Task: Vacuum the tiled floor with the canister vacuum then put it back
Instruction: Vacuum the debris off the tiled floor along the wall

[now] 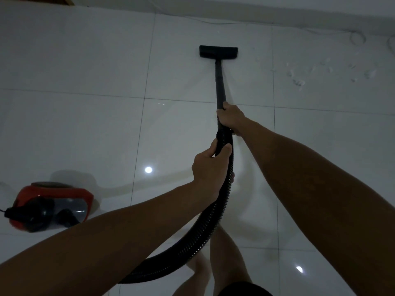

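Far ahead of you a pale wall point(256, 9) closes off the top of the view. A thin cable point(213, 22) runs along its foot, and toward your right it ends in a loose coil point(357, 38). Below that coil, on your right, small pale scraps point(299, 82) lie scattered and well apart from one another. In the top-left corner you can see the edge of something brown and wooden point(66, 0); what it is cannot be told. 2 bright light reflections show on the glossy floor point(85, 124): 1 near the middle point(148, 169), 1 at lower right point(299, 269).
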